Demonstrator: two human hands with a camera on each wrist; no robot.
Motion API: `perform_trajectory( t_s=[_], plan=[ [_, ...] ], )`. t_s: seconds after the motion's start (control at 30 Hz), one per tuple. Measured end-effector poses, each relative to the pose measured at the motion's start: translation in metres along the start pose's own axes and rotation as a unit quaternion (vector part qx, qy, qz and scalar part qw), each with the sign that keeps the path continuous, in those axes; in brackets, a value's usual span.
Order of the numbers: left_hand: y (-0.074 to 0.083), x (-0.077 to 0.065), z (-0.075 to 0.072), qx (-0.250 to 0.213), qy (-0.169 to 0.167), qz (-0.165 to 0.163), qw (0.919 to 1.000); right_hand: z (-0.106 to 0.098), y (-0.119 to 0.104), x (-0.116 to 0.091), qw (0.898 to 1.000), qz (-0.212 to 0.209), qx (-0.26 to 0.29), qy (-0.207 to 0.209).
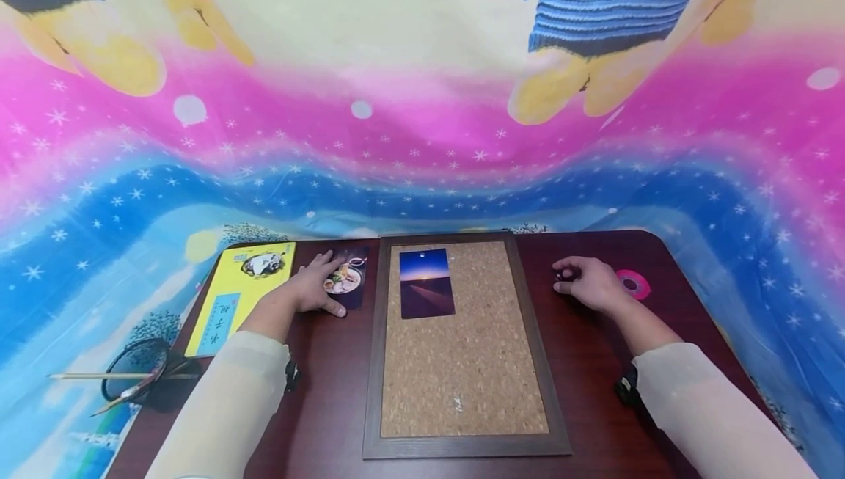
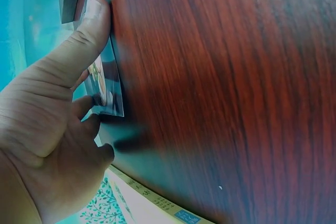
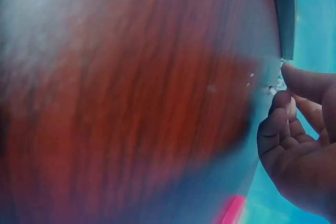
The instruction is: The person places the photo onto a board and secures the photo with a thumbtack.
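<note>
My left hand lies with spread fingers over the left edge of a photo card of a plate of food. Its thumb extends along the card, which lies on the table. On the right, my right hand is low over the table, fingers bent and fingertips close together. Small bright bits lie near those fingertips; whether the fingers pinch one, I cannot tell. Between the hands lies a framed cork board, bearing a sunset photo with a small pin at its top.
A pink ring-shaped item lies beside my right hand. Left of my left hand is a yellow book. At the table's left edge, a dark mesh cup lies on its side with pencils. A patterned cloth hangs behind the table.
</note>
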State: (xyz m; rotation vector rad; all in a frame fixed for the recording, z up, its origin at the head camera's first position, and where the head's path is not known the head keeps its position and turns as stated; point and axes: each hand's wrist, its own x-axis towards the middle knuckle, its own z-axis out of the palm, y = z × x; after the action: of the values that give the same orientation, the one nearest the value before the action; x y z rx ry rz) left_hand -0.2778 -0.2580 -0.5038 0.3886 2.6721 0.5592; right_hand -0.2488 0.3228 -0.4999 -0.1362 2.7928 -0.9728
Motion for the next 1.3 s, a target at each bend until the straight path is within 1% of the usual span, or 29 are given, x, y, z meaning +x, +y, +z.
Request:
perform_trajectory(
  t_s=[0.2,0.4,0.6,0.7,0.8,0.93,1.13,1.3],
  plan=[
    [0.002,-0.002,-0.001,0.003,0.001,-0.002,1.0000,0.000,0.007,0.001,1.000,0.000,-0.021,0.011],
    [0.005,-0.005,-0.001,0.002,0.005,-0.006,1.0000,-0.001,0.005,0.002,0.999,-0.001,-0.034,0.009],
    [0.007,-0.007,0.000,-0.001,0.009,-0.008,0.9999,0.001,0.002,0.002,0.998,-0.011,-0.062,0.012],
    [0.007,-0.007,0.000,-0.002,0.015,-0.004,0.9999,0.002,0.002,0.003,0.998,-0.008,-0.067,0.017],
    [0.007,-0.009,0.001,-0.005,0.016,-0.008,0.9998,0.002,0.002,0.004,0.998,-0.006,-0.067,0.018],
    [0.007,-0.011,0.001,-0.021,0.021,-0.010,0.9995,0.002,0.002,0.004,0.998,-0.010,-0.066,0.019],
    [0.009,-0.014,0.004,-0.034,0.039,-0.005,0.9986,0.003,0.002,0.003,0.998,-0.009,-0.066,0.023],
    [0.007,-0.016,0.009,-0.040,0.059,-0.005,0.9975,0.005,0.002,0.004,0.997,-0.017,-0.067,0.022]
  ],
)
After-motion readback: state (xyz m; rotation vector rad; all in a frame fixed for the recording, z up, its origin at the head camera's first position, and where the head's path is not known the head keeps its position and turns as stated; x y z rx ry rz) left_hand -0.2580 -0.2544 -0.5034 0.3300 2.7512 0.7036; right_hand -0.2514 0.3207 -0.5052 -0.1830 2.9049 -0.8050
